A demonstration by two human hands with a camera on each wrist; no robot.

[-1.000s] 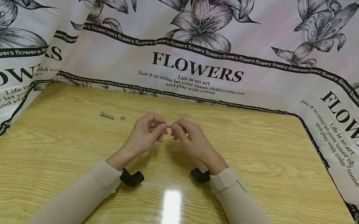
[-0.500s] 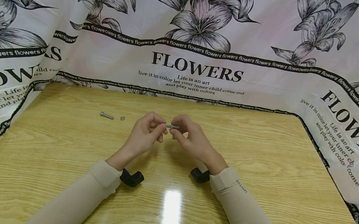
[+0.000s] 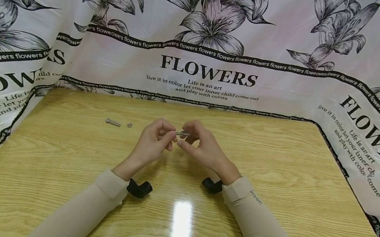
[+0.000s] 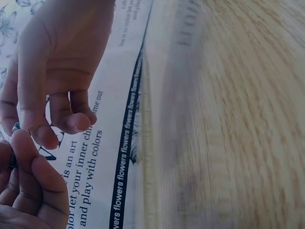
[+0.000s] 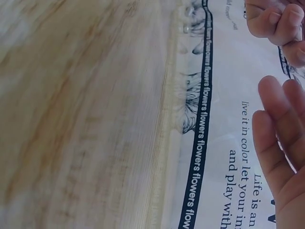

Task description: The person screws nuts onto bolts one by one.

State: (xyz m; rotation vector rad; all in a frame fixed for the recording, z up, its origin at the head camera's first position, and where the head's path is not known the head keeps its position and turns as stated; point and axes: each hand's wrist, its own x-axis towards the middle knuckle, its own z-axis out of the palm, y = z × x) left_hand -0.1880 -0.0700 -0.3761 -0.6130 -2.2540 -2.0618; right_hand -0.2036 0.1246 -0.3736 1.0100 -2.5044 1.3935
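Note:
In the head view, my left hand pinches a small metal bolt between thumb and index finger, above the table. The bolt points to the right, and what looks like a nut sits around its shank. Its left end is hidden in the left fingers. My right hand is at the bolt's free end, thumb and index finger parted around it. In the left wrist view, the right hand hangs above the left hand, with only a dark sliver of the bolt showing.
Left of the hands, a second bolt and a loose nut lie on the wooden table. A flower-printed cloth stands around its back and sides. Black curved pieces stick out from both cuffs.
The right thumb and index finger have parted from their pinch on the bolt, baring the nut and the bolt's free end. The left hand has stayed put.

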